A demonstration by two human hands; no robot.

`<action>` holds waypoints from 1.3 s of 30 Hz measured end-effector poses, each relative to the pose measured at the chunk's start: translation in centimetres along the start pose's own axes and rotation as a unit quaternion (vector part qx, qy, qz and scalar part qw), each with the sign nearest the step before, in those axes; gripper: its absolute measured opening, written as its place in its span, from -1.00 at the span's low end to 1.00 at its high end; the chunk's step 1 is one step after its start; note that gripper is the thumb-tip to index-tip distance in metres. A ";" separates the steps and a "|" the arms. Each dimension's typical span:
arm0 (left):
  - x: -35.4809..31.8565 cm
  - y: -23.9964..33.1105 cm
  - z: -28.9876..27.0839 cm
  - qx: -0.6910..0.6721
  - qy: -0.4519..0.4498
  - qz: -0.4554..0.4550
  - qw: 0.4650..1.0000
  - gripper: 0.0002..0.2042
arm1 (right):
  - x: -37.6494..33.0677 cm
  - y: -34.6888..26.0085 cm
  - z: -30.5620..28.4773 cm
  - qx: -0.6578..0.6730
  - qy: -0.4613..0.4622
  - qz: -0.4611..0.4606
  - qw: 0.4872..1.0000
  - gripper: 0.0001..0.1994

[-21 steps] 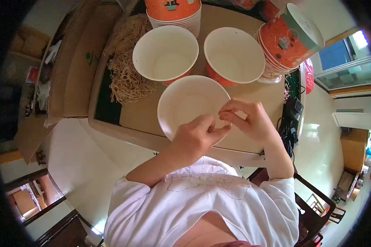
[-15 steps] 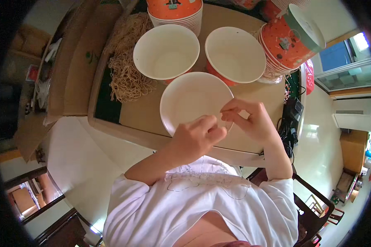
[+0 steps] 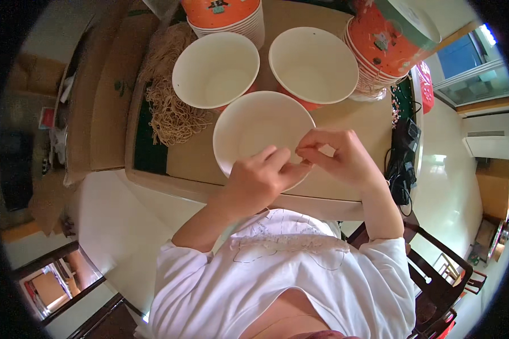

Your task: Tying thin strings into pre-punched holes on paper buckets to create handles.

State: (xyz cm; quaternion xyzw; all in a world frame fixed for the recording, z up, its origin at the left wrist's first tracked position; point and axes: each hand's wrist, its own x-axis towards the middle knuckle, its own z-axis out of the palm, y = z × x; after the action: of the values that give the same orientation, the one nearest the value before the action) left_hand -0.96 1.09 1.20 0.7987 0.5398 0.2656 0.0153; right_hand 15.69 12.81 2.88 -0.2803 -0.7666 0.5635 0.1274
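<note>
Three round paper tubs with white insides stand together on the table. The nearest tub (image 3: pixel 260 121) is right in front of me, and my two hands meet over the right front part of its rim. My left hand (image 3: pixel 254 179) has its thumb and bent fingers pressed together, with its tip close to the other hand. With thumb and fingertips my right hand (image 3: pixel 342 158) makes a pinch at the rim. Whatever lies between the fingertips is too small to make out. Behind are the left tub (image 3: pixel 216 70) and the right tub (image 3: pixel 314 65), both with orange-red outsides.
Tangled beige string (image 3: pixel 172 116) lies at the table's left. A stack of orange tubs (image 3: pixel 226 21) stands at the back, and another stack (image 3: pixel 379 48) leans at the right. Black cables with an adapter (image 3: pixel 402 141) lie along the right edge. Cardboard (image 3: pixel 110 101) rises at the left.
My left hand has loosened from a tighter fist and its thumb has come closer to my right fingertips. The whole view has shifted slightly; the tubs stand as before.
</note>
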 end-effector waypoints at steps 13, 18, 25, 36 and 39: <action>0.1 -0.4 0.5 -0.680 -0.056 -0.375 0.627 -0.89 | -2.7 2.9 5.6 -0.035 0.286 -0.199 0.937 -0.84; 0.6 -0.7 1.2 -0.779 -0.090 -0.443 0.434 -0.86 | -2.3 3.8 6.5 -0.113 0.383 -0.291 0.870 -0.75; 1.0 -0.7 0.7 -0.762 -0.054 -0.477 0.435 -0.88 | -2.6 4.0 6.9 -0.175 0.392 -0.276 0.860 -0.70; 0.2 1.0 0.3 -0.508 0.010 -0.343 0.790 -0.93 | -3.6 3.4 5.8 -0.026 0.312 -0.190 0.931 -0.83; 0.0 1.1 0.7 -0.482 0.050 -0.321 0.814 -0.92 | -3.4 3.2 5.8 -0.003 0.318 -0.185 0.930 -0.85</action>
State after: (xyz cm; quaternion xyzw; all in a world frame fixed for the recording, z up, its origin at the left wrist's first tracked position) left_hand 0.34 0.83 0.95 0.4559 0.5685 0.5114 0.4555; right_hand 16.42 6.92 -1.65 -0.2986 -0.7260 0.4093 0.4651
